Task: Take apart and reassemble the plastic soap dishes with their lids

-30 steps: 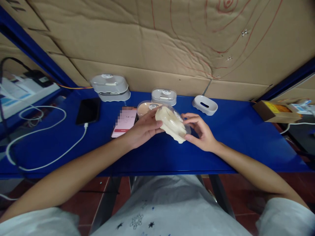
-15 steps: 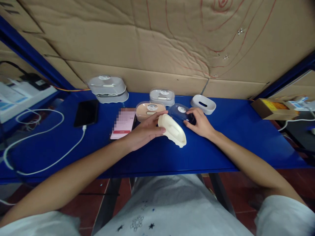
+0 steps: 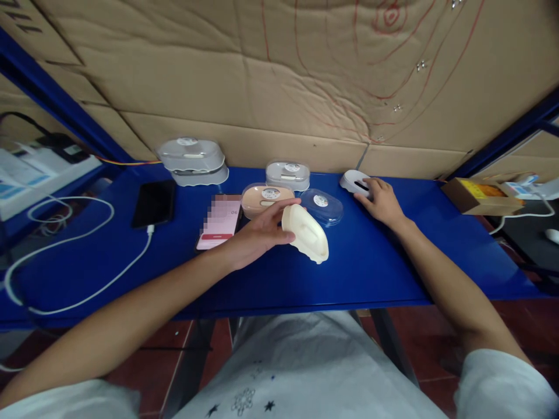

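My left hand (image 3: 266,231) grips one end of a cream oval soap dish (image 3: 307,234), tilted above the table, with the thumb on its near side. At the right, my right hand (image 3: 384,201) has thumb and fingers around the right end of a light grey oval soap-dish part (image 3: 351,181) with a dark slot, resting on the table. Between the hands lies a clear oval lid (image 3: 325,208) with a round white label. Just behind my left hand is a peach soap dish (image 3: 248,199) under a clear labelled lid.
Two stacked grey lidded dishes (image 3: 192,156) and another grey lidded dish (image 3: 286,174) stand along the cardboard wall (image 3: 196,75). A lit phone (image 3: 222,218), a dark phone (image 3: 154,202) and its white cable (image 3: 105,288) lie left. A cardboard box (image 3: 474,201) sits at the far right.
My right hand has let go of the clear lid and moved right and back to the grey slotted part. My left hand still holds the cream dish in nearly the same place.
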The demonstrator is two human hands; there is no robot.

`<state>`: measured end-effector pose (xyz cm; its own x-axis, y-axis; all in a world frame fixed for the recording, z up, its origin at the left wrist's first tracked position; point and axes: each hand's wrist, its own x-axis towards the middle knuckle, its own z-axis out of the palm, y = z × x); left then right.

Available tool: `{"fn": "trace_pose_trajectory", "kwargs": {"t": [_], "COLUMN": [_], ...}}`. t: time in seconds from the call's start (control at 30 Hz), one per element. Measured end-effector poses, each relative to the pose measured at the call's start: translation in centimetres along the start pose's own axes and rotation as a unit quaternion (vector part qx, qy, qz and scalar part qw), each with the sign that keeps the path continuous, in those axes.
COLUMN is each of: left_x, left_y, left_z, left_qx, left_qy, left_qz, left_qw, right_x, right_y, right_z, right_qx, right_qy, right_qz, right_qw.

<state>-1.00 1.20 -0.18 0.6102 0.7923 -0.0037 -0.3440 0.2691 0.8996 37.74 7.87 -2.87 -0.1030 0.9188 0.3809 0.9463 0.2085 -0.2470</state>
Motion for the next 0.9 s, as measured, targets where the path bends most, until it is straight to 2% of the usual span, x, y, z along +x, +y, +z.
{"fn": "trace_pose_trajectory", "kwargs": {"t": [0.1, 0.2, 0.3, 0.4, 0.57, 0.9], "left_x": [0.1, 0.3, 0.4, 0.3, 0.2, 0.2], "left_y": [-0.1, -0.1, 0.0, 0.1, 0.0, -0.2], "left_z": [0.0, 0.0, 0.1, 0.4, 0.6, 0.4], "left_qx": [-0.012, -0.020, -0.012, -0.006, 0.011, 0.011], "left_qy": [0.018, 0.034, 0.043, 0.038, 0.031, 0.035], "left_qz": [0.011, 0.033, 0.045, 0.060, 0.063, 0.068], "left_qw": [1.000, 0.999, 0.998, 0.997, 0.998, 0.997], "right_x": [-0.4, -1.9, -4.1, -5.8, -6.5, -6.8], "right_y": [-2.0, -5.9, -9.7, -12.1, -12.6, -13.2], "right_z": [-0.4, -1.1, -1.7, -2.0, -1.7, -1.2], "right_qx": [0.057, 0.148, 0.203, 0.221, 0.219, 0.214], "right_qy": [0.059, 0.095, 0.043, -0.021, -0.069, -0.067], "right_qz": [-0.020, -0.090, -0.177, -0.220, -0.264, -0.252], "right_qw": [0.996, 0.980, 0.962, 0.950, 0.937, 0.941]}}
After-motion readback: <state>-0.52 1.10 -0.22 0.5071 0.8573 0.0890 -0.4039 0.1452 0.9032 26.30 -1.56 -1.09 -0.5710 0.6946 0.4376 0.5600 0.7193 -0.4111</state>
